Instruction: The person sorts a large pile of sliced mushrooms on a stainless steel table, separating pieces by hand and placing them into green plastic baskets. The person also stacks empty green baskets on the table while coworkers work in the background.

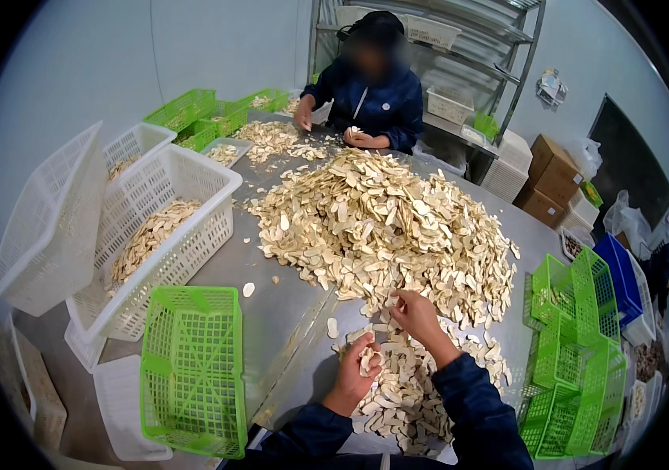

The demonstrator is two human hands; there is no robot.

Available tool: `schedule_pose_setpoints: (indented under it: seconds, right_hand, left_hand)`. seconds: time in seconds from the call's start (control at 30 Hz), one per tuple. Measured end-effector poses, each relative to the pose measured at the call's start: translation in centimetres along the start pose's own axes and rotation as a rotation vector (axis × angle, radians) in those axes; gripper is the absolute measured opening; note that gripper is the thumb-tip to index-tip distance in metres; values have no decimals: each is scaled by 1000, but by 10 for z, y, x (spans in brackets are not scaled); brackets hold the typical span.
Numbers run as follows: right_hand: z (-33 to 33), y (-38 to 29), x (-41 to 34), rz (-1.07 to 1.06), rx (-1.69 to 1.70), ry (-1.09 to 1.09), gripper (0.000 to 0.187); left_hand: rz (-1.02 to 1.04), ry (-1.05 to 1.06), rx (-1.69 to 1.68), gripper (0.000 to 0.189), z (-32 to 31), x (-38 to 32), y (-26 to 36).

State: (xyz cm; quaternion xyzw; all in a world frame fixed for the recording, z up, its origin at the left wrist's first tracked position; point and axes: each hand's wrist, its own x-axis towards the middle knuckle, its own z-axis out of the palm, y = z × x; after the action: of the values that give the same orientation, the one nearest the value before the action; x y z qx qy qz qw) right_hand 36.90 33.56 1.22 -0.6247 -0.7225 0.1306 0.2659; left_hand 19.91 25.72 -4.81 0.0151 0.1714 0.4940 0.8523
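Several pale dried slices lie in my left hand (357, 373), its fingers curled around them, above the near edge of the work surface. Up and to the right of it, my right hand (418, 320) pinches a small pale slice between thumb and fingertips, at the near edge of a large heap of dried slices (381, 223). Beneath and between my forearms spreads a smaller pile of slices (402, 393). A few single slices, one of them a round white slice (249, 289), lie on the metal table (287, 317) left of the heap.
An empty green plastic basket (193, 370) stands at the near left, beside a white perforated crate (217, 205) part-filled with slices. Stacked green baskets (563, 352) line the right side. Across the table, a co-worker (370, 100) in dark blue handles slices; behind stands a metal shelf (469, 56).
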Motion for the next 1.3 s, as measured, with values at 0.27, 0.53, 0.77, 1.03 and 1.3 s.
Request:
schedule_pose_setpoints:
  seconds: [0.27,0.53,0.77,1.03,1.3]
  right_hand:
    - [31,4,28,-169,-160,186,13]
    - [-7,-13,28,72,345,-412,16]
    - [31,-1,76,-272,-266,255,13]
    - [11,-16,43,-108,431,-652,21]
    - [70,-35,55,-239,-151,-146,23]
  left_hand:
    - [135,-37,-124,21,-12,5,5]
    - [139,75,-175,27,7,-2,9]
    - [58,64,-129,13,0,2,12]
    - [212,208,-179,14,14,-1,18]
    - [134,88,-44,14,-7,5,13]
